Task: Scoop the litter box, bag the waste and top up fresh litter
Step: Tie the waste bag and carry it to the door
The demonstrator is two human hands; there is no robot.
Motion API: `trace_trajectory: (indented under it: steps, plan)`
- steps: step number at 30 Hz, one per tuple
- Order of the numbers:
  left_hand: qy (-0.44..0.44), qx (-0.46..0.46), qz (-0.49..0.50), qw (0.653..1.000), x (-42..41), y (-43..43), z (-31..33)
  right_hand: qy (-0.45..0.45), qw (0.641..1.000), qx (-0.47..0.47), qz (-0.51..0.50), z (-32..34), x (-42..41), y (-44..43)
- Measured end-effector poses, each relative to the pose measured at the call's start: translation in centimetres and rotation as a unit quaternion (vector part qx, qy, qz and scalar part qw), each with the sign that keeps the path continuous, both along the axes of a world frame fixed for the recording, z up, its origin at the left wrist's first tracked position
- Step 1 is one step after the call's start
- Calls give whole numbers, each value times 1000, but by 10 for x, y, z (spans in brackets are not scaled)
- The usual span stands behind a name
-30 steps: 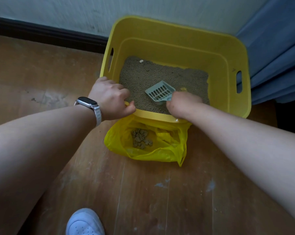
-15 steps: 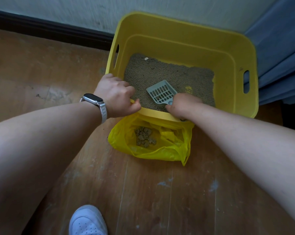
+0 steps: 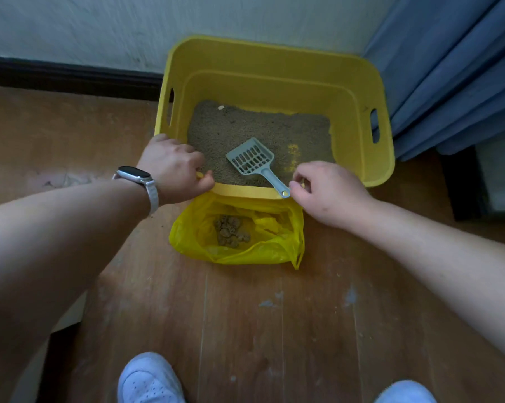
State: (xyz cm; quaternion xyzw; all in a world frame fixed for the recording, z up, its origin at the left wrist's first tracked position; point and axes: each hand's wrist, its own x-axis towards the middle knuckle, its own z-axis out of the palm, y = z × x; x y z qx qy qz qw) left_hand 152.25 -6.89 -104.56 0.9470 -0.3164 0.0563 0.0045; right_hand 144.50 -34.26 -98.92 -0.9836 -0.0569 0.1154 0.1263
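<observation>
A yellow litter box point(image 3: 361, 170) stands against the wall, with grey-brown litter point(image 3: 245, 126) spread over its bottom. A grey slotted scoop point(image 3: 251, 158) lies on the litter, its handle leaning on the front rim. My left hand point(image 3: 172, 167) grips the front rim at the left corner. My right hand point(image 3: 324, 190) hovers just right of the handle's end with loosely curled fingers and holds nothing. On the floor against the box's front lies an open yellow plastic bag point(image 3: 245, 254) holding a heap of waste clumps point(image 3: 230, 231).
Blue curtains point(image 3: 449, 77) hang at the right, close to the box. A dark skirting board point(image 3: 71, 80) runs along the white wall. My white shoes point(image 3: 149, 379) stand on the wooden floor near the bottom edge. A watch point(image 3: 135, 174) sits on my left wrist.
My right hand has let go of the scoop and slid to the right, leaving the whole handle in view on the rim. My left hand stays on the rim.
</observation>
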Motion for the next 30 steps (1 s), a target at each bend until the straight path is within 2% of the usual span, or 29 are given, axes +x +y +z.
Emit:
trace_trajectory:
  steps: [4,7,11,14,16,19,21,25,30]
  plan:
    - [12,-36,-16,999,-7,1,5,10,999,31,-7,-10,-35,-8]
    - [-22,-54,-61,996,-21,10,7,60,997,14,-39,-31,-52,-16]
    - [-61,-60,-68,994,-43,28,8,148,982,1,-118,-68,-62,-26]
    - [4,-39,-64,997,-55,38,3,175,967,34,-180,-91,-64,-30]
    - [94,-22,27,995,-63,35,-3,188,956,55,-219,-100,-63,-29]
    - [236,47,216,946,-70,20,-11,227,940,68,-246,-109,-61,-24]
    - [306,60,261,914,-73,9,-14,240,931,110,-254,-113,-61,-21]
    - [304,74,228,922,-78,-3,-13,223,918,194,-265,-113,-68,-18]
    - [239,30,187,952,-89,2,-3,249,930,153,-224,-102,-76,-26]
